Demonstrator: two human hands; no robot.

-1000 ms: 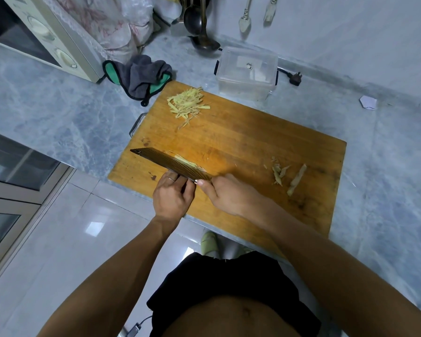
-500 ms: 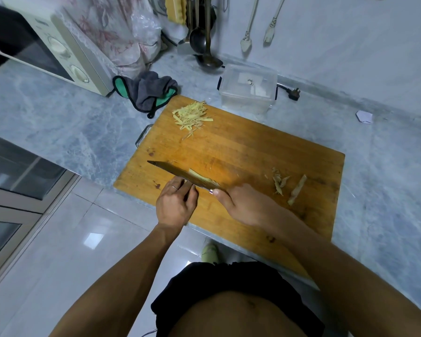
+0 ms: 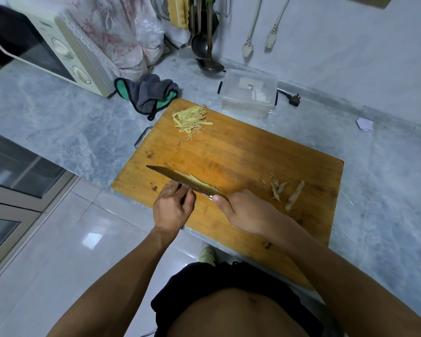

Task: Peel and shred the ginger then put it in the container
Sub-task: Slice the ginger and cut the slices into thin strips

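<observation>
While the knife works at the near edge of the board, the scene reads so:

Container: a clear plastic box (image 3: 249, 93) stands on the marble counter (image 3: 58, 122) just past the far edge of the cutting board (image 3: 253, 152), not touching the ginger. Its walls are see-through; a small dark speck and pale patches show through them, and whether anything lies inside cannot be told. No ginger shreds are seen in it.

Shredded ginger: a loose pile of pale yellow strips (image 3: 192, 119) lies on the far left corner of the board, near the box but apart from it.

Ginger being cut: a few thin yellow slices (image 3: 192, 179) lie on the board right against the far side of the knife blade (image 3: 180, 180).

Peelings: brownish scraps (image 3: 278, 188) and one longer strip (image 3: 295, 195) lie on the right part of the board, well apart from the hands.

Right hand (image 3: 246, 212): closed around the knife handle, which is hidden in the fist; the thumb lies along the top near the blade's base.

Left hand (image 3: 173, 207): fingers curled down on the board just beside the blade's near face, a ring on one finger; what the fingertips press is hidden, so whether they hold ginger cannot be told.

Nearby: a grey and green cloth (image 3: 151, 93) beside the board's far left corner, and a cream microwave (image 3: 58, 49) beyond it.
</observation>
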